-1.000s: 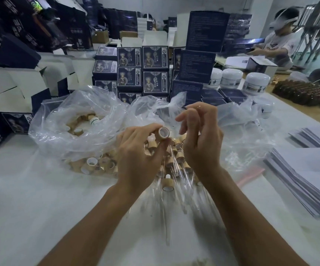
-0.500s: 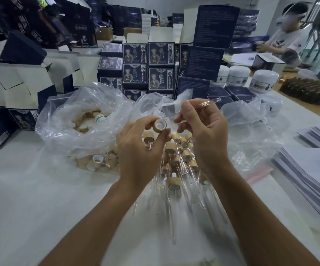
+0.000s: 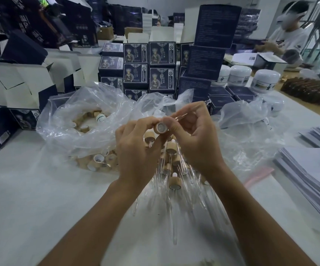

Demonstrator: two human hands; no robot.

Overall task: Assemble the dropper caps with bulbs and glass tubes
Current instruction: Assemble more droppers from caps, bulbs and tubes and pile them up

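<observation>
My left hand (image 3: 136,150) pinches a tan wooden dropper cap (image 3: 160,128) between thumb and fingers, its open end facing me. My right hand (image 3: 195,137) pinches a thin glass tube (image 3: 203,104) that slants up to the right, its near end at the cap's opening. Below both hands lies a pile of assembled droppers (image 3: 172,169), caps at the top and glass tubes fanning toward me. A clear plastic bag (image 3: 74,120) on the left holds several loose caps (image 3: 97,160).
Dark printed boxes (image 3: 147,68) are stacked behind the bag, with open white cartons (image 3: 25,83) at the left. White jars (image 3: 264,81) and brown bottles (image 3: 308,91) stand at the right. Paper stacks (image 3: 308,173) lie by the right edge. A person (image 3: 287,39) sits at the far right.
My hands have come together: the glass tube, first hidden in my right hand, was raised and its near end now meets the cap held in my left hand.
</observation>
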